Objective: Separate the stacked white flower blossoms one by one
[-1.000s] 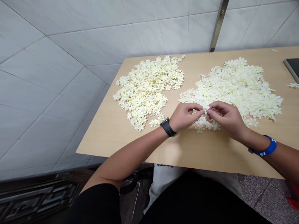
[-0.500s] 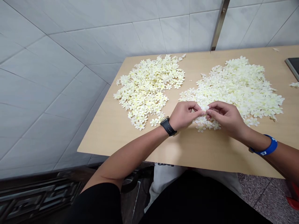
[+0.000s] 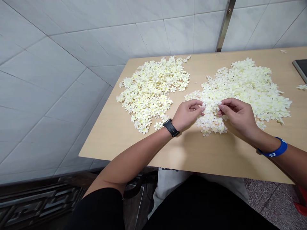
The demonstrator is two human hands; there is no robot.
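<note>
Over the near-left edge of the right-hand pile of artificial flowers [image 3: 242, 86], my two hands are a short way apart. My left hand [image 3: 187, 113] is closed in a pinch, with a small white bit of an artificial flower [image 3: 203, 104] at its fingertips. Facing it, my right hand [image 3: 238, 113] pinches another white bit [image 3: 219, 103] between thumb and forefinger. The pinched pieces are mostly covered by the fingers, so whole flower or petal is hard to tell. Left of my hands lies a second flower pile [image 3: 153, 89], yellower at the centres.
Both piles lie on a light wooden table [image 3: 144, 147] against a tiled wall [image 3: 153, 38]. A dark flat device [image 3: 301, 68] is at the right edge, with a few loose flowers [image 3: 301, 87] beside it. A metal bracket [image 3: 224, 27] comes down the wall.
My hands were touching at the fingertips around a white flower piece. They have since drawn apart, left hand leftward and right hand rightward, both slightly farther up the table.
</note>
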